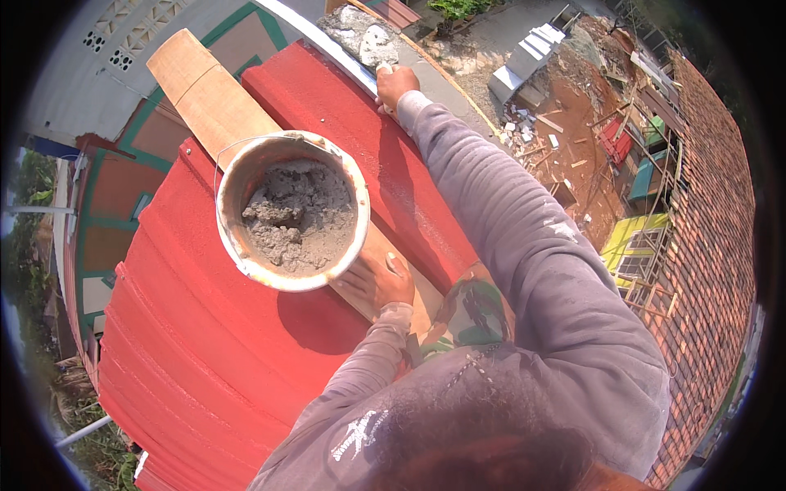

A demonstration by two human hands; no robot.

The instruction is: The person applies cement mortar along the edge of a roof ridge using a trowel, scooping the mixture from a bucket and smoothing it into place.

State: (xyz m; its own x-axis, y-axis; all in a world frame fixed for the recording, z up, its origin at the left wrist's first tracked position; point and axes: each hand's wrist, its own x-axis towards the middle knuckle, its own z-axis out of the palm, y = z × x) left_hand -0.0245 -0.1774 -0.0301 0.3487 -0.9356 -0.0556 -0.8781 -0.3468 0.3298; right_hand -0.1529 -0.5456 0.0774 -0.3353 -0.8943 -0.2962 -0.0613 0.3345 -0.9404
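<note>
My left hand lies flat on a wooden plank, its fingers stretched out by the bucket's lower right side. The white bucket stands on the plank with grey wet mortar inside and a thin wire handle round its rim. Far ahead, my right arm reaches to the roof's upper edge. There my right hand is closed; what its fingers hold is hidden. Just beyond it sits a whitish-grey lump, next to rough grey mortar on the ledge.
Red ribbed metal roofing slopes under the plank. A white edge strip borders it at the top. Below to the right lie rubble and wood scraps on brown ground, beside a tiled roof. A patterned wall rises at left.
</note>
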